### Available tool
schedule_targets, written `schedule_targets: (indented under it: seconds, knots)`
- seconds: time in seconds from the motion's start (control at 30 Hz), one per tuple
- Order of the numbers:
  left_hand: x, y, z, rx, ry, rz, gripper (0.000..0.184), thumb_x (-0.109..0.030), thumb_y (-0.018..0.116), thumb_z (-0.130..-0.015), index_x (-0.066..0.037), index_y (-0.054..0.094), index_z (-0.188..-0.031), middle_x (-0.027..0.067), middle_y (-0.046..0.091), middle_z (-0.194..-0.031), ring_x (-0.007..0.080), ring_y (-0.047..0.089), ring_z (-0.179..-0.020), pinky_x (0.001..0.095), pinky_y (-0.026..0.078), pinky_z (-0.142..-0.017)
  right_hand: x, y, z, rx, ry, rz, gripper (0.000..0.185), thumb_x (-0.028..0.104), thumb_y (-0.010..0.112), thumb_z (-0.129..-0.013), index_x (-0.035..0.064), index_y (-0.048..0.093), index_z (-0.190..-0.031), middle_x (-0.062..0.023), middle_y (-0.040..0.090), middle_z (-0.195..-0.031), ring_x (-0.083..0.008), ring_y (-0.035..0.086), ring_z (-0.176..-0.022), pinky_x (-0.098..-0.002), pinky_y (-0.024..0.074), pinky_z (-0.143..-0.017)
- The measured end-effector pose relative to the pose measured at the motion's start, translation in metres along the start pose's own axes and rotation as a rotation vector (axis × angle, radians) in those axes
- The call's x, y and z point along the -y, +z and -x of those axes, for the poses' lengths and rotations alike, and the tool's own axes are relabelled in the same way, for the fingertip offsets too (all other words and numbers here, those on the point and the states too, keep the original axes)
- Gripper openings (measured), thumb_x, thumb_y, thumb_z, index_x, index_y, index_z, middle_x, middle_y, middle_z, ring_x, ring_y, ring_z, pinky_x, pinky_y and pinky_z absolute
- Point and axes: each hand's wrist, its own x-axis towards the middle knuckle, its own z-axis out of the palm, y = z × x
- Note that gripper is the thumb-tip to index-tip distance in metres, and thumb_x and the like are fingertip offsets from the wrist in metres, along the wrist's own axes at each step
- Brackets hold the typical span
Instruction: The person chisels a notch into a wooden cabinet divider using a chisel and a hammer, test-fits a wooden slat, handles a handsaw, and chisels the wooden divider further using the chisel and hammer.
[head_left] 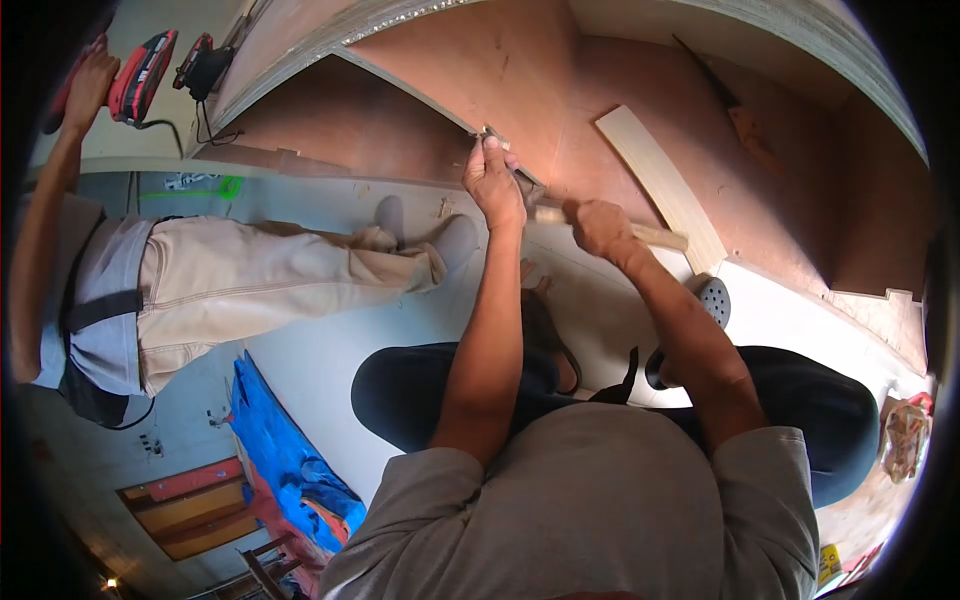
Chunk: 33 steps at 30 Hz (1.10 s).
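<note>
My left hand [492,185] is raised to the front edge of an upright divider panel [430,95] in the wooden cabinet. Its fingers are pinched round a small thing at that edge, too small to make out. My right hand [605,232] is closed round the wooden handle of a hammer [660,237]. The hammer's head end is slightly blurred and sits just to the right of my left wrist. Inside the cabinet, right of my hands, a pale wooden strip [665,185] lies at a slant.
A handsaw [745,130] lies deeper in the cabinet. On the left a co-worker [230,290] stands with a hand on a red power sander [145,80]; another black-and-red tool [205,68] rests beside it. A blue tarp [290,450] lies behind.
</note>
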Motion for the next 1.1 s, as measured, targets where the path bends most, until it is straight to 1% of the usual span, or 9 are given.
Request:
schedule_targets:
  seconds: [0.1,0.3,0.4,0.47,0.6,0.7,0.8,0.93,1.1]
  knots:
    - [-0.002,-0.003,-0.003,0.024,-0.003,0.018,0.022,-0.026,0.063,-0.103,-0.004,0.067,-0.102,-0.0014,0.056,-0.073,0.0083,0.053,-0.067,0.0245,0.046,-0.063,0.009,0.012,0.008,0.011,0.009,-0.104,0.022,0.009,0.054,-0.088,0.0067,0.066,-0.106,-0.0232,0.073,-0.095,-0.0383,0.072,-0.092,-0.0493,0.0568,-0.079]
    - [-0.007,-0.001,-0.003,-0.002,-0.002,-0.046,0.022,-0.025,0.063,-0.103,-0.004,0.067,-0.100,-0.0011,0.056,-0.072,0.0082,0.053,-0.066,0.0239,0.046,-0.063,0.004,0.016,0.007,0.036,0.032,-0.011,0.023,0.007,0.052,-0.088,0.0054,0.065,-0.107,-0.0244,0.072,-0.095,-0.0406,0.071,-0.092,-0.0513,0.0563,-0.079]
    - [-0.007,-0.008,0.002,0.024,-0.011,-0.082,0.025,-0.025,0.062,-0.103,-0.002,0.068,-0.109,-0.0012,0.056,-0.072,0.0072,0.052,-0.066,0.0237,0.045,-0.063,0.007,0.001,0.009,-0.006,0.095,-0.122,0.024,0.008,0.053,-0.088,0.0058,0.065,-0.108,-0.0224,0.072,-0.096,-0.0408,0.071,-0.092,-0.0511,0.0561,-0.080]
    - [-0.007,-0.005,0.004,-0.056,0.023,-0.101,0.029,-0.024,0.061,-0.104,-0.001,0.069,-0.118,-0.0017,0.055,-0.071,0.0065,0.050,-0.065,0.0237,0.043,-0.061,0.005,0.004,0.013,0.079,-0.001,-0.054,0.024,0.007,0.053,-0.087,0.0044,0.065,-0.108,-0.0221,0.072,-0.096,-0.0412,0.071,-0.093,-0.0506,0.0559,-0.082]
    - [0.010,-0.018,0.011,-0.010,0.091,-0.087,0.030,-0.022,0.060,-0.104,-0.002,0.067,-0.125,-0.0029,0.053,-0.069,0.0063,0.048,-0.064,0.0241,0.042,-0.060,-0.012,0.031,0.028,0.101,-0.074,0.022,0.025,0.009,0.050,-0.089,0.0033,0.063,-0.110,-0.0247,0.071,-0.093,-0.0436,0.069,-0.091,-0.0529,0.0543,-0.081]
    - [0.025,-0.031,0.025,-0.084,-0.042,-0.078,0.029,-0.021,0.059,-0.105,-0.004,0.066,-0.127,-0.0043,0.051,-0.068,0.0056,0.048,-0.063,0.0241,0.042,-0.057,-0.005,0.021,0.040,0.165,0.076,-0.058,0.024,0.006,0.052,-0.088,0.0028,0.066,-0.107,-0.0213,0.072,-0.098,-0.0390,0.070,-0.097,-0.0494,0.0557,-0.085]
    - [0.005,-0.026,0.009,-0.031,0.096,-0.184,0.028,-0.022,0.060,-0.105,-0.004,0.066,-0.124,-0.0046,0.052,-0.069,0.0055,0.050,-0.063,0.0236,0.044,-0.058,-0.004,0.017,0.041,0.166,0.086,-0.078,0.025,0.006,0.052,-0.087,0.0029,0.066,-0.108,-0.0217,0.072,-0.099,-0.0376,0.070,-0.099,-0.0486,0.0558,-0.085]
    - [0.000,-0.018,0.001,0.045,-0.048,-0.124,0.033,-0.026,0.060,-0.105,-0.003,0.066,-0.127,-0.0027,0.055,-0.073,0.0055,0.053,-0.067,0.0228,0.046,-0.061,0.000,0.009,0.039,0.163,0.046,-0.055,0.025,0.007,0.052,-0.087,0.0029,0.067,-0.107,-0.0221,0.072,-0.101,-0.0371,0.070,-0.102,-0.0475,0.0558,-0.087]
    - [0.007,-0.020,-0.001,0.073,-0.085,-0.036,0.023,-0.027,0.060,-0.105,-0.005,0.065,-0.108,-0.0029,0.053,-0.072,0.0066,0.053,-0.066,0.0235,0.047,-0.061,0.003,0.016,0.041,0.177,0.042,-0.047,0.025,0.008,0.053,-0.088,0.0040,0.068,-0.108,-0.0210,0.073,-0.102,-0.0364,0.069,-0.104,-0.0466,0.0555,-0.090]
